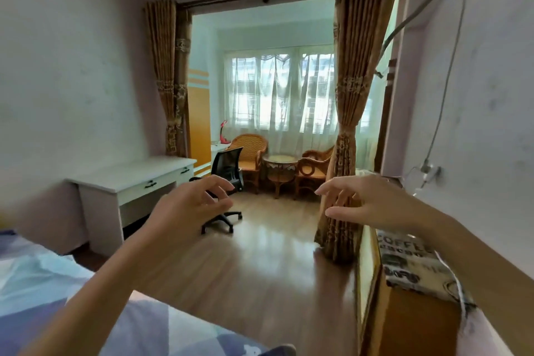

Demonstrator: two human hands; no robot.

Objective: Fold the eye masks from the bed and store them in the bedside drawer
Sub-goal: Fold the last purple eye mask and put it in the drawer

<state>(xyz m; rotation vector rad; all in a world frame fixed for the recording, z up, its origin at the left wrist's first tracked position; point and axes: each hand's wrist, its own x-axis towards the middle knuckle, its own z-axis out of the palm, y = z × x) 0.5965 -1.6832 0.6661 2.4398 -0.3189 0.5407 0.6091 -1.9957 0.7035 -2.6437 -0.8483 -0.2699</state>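
Bed (43, 283) lower left, wood floor (260, 254), white desk (130, 179). Left hand (185, 205), right hand (372, 199) raised, fingers loosely spread, empty. Bedside cabinet (410, 283) partly cut off.

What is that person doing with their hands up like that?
Nothing is being held right now. The person's left hand and right hand are both raised in the air, open and empty, fingers loosely curled. They face a room with a white desk and a black office chair. A corner of the bed shows at lower left, and a wooden cabinet at lower right. No eye masks are in view, so folding hasn't started.
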